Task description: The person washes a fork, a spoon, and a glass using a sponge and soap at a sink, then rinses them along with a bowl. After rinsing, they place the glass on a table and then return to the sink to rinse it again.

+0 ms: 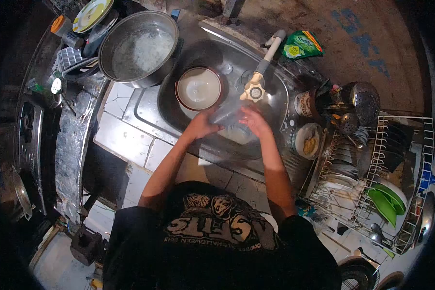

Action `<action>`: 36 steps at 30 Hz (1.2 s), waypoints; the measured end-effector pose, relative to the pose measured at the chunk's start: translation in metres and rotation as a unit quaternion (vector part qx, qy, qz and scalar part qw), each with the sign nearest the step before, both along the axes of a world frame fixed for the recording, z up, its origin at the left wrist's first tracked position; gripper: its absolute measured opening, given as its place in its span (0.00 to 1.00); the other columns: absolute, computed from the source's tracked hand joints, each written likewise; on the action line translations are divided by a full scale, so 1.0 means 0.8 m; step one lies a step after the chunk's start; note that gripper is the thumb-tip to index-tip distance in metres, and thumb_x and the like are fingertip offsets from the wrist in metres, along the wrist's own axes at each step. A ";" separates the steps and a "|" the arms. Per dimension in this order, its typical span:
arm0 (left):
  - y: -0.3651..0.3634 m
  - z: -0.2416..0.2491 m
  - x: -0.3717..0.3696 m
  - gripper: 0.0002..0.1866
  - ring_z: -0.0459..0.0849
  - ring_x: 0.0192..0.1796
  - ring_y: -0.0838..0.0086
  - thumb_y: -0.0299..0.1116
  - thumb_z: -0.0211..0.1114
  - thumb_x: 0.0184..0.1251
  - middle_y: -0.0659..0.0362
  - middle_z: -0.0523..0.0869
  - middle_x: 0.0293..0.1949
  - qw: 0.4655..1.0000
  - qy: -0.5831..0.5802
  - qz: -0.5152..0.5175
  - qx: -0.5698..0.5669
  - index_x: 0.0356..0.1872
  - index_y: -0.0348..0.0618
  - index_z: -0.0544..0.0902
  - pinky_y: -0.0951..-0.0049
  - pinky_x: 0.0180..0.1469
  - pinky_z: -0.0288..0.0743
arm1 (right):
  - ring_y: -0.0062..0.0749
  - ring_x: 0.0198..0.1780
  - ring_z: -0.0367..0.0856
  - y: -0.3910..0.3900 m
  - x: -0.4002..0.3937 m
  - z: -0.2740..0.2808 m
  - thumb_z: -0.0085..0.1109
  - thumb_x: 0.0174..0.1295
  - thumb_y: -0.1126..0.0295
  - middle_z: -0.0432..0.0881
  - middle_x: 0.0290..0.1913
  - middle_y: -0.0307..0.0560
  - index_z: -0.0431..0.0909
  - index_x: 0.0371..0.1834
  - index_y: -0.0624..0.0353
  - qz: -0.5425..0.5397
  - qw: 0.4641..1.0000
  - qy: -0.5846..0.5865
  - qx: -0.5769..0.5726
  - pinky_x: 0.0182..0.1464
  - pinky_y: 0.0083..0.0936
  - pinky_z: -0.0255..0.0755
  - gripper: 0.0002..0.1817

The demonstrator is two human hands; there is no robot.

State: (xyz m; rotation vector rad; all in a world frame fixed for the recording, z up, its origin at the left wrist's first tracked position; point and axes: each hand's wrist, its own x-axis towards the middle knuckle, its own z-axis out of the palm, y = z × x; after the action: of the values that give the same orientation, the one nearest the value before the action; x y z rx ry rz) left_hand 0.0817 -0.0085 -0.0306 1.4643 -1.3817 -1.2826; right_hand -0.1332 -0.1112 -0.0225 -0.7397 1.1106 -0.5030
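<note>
Over the steel sink (273, 140), a clear container (227, 114), perhaps a glass, lies tilted sideways between my two hands. My left hand (203, 125) has its fingers closed round the left end. At the other end, the curled fingers of my right hand (255, 121) hold the rim. The cream tap (254, 92) is just above my right hand. In the sink, left of the tap, sits a white bowl (198, 89) with a dark red rim. Something pale, partly hidden and blurred, lies below the container.
A large metal pot (142, 48) with cloudy contents stands left of the sink. A green pouch (302, 45) lies behind the tap. On the right are a small dish (308, 141) with a yellow item, a utensil holder (304, 104) and a wire rack (367, 193) of dishes.
</note>
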 end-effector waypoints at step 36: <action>-0.019 0.098 0.021 0.48 0.74 0.60 0.67 0.32 0.76 0.47 0.52 0.76 0.59 0.973 0.094 0.190 -0.096 0.70 0.40 0.58 0.70 0.57 0.71 | 0.38 0.36 0.82 0.074 0.012 0.097 0.61 0.59 0.62 0.79 0.46 0.52 0.68 0.57 0.57 0.228 0.914 0.252 -0.221 0.41 0.32 0.78 0.25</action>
State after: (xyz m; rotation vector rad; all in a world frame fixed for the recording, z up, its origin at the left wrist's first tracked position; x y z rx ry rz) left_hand 0.0987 -0.0240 0.0475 1.3557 -1.0113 -0.9856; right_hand -0.1238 -0.0523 0.0549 -1.5485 1.2552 -0.1551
